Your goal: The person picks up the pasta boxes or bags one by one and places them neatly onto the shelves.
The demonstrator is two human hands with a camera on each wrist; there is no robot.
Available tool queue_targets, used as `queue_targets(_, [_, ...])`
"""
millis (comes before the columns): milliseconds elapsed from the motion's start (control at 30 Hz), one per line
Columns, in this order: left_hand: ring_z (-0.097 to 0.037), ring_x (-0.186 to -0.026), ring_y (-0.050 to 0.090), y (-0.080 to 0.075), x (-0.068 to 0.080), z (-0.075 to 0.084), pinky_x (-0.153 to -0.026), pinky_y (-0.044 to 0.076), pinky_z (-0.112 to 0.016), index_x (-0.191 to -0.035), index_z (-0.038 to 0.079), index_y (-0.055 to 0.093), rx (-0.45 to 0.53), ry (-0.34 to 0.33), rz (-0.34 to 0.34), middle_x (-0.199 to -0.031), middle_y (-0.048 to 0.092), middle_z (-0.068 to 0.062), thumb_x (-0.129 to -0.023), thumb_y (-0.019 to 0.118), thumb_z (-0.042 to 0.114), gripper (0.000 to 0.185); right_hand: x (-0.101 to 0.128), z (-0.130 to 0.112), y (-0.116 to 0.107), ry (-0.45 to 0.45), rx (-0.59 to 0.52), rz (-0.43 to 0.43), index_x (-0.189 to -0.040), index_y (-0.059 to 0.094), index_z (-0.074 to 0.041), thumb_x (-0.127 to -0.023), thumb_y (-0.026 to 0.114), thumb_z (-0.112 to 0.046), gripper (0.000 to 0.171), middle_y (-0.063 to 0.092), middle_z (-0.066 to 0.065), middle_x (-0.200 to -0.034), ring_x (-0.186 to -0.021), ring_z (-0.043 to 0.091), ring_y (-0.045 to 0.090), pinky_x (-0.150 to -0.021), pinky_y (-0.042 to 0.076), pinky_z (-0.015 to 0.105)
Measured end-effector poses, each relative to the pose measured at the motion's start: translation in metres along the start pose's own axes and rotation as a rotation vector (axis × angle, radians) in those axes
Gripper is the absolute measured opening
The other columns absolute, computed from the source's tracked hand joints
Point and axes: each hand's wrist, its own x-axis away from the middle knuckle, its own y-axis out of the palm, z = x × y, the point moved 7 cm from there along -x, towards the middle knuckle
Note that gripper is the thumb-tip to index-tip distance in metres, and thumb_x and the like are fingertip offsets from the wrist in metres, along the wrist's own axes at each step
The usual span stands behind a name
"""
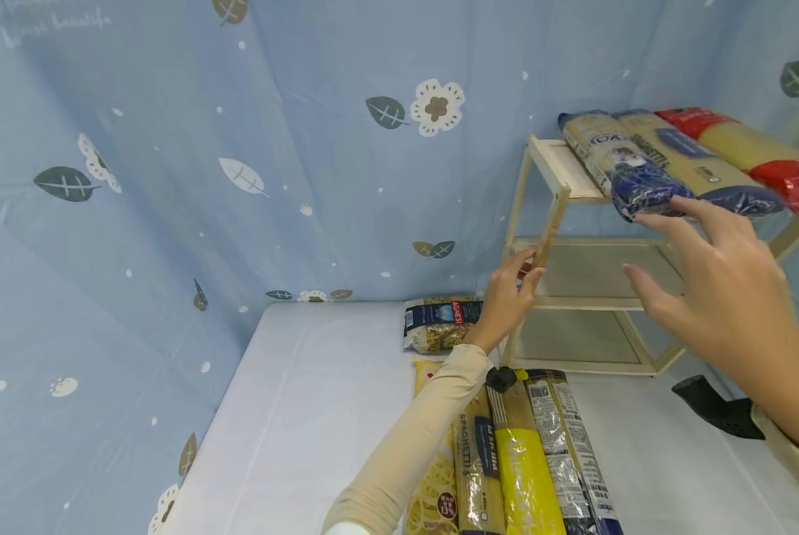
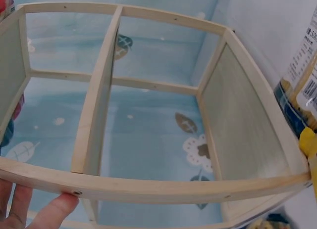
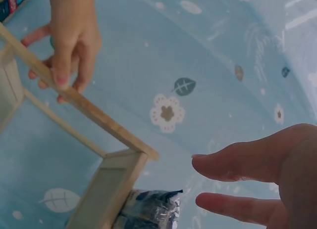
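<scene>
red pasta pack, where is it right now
In the head view the red pasta pack lies on the wooden rack's top shelf, far right, beside two blue-ended spaghetti packs.

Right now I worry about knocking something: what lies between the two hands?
In the head view, only the wooden shelf rack's empty middle tier lies between left hand and right hand.
</scene>
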Motion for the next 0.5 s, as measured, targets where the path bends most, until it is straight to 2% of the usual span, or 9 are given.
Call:
queue_targets(167, [-0.011,-0.091,0.06,-0.001,-0.001,-0.001,-0.079,0.046,-0.014,-0.134,0.008,0.049,0.0,-0.006,0.004,-0.106,0.063,-0.006,-0.1,0.047,0.028,0.039,0.021,-0.002,0.002,-0.006,-0.009,-0.029,-0.123,0.056,0.002,-0.072,0.078,-0.01,0.057,0.044,0.03,-0.134,-0.12,0.054,0.038,-0.086,0.035,0.071])
queue_targets(300, [-0.011,-0.09,0.061,-0.001,-0.001,0.0,-0.078,0.046,-0.013,-0.132,0.007,0.051,-0.016,0.017,0.022,-0.104,0.063,-0.006,-0.1,0.048,0.026,0.037,0.038,-0.003,0.01,-0.01,-0.026,-0.073,-0.122,0.058,0.001,-0.069,0.08,-0.011,0.058,0.047,0.029,-0.129,-0.11,0.052,0.045,-0.069,0.042,0.065])
queue_targets(500, [-0.009,-0.087,0.061,-0.001,-0.001,0.001,-0.077,0.045,-0.011,-0.13,0.007,0.052,-0.029,0.039,0.031,-0.102,0.063,-0.006,-0.1,0.049,0.025,0.036,0.061,-0.001,0.023,-0.034,-0.046,-0.119,-0.117,0.06,0.0,-0.065,0.082,-0.012,0.058,0.053,0.026,-0.118,-0.095,0.049,0.053,-0.06,0.046,0.062])
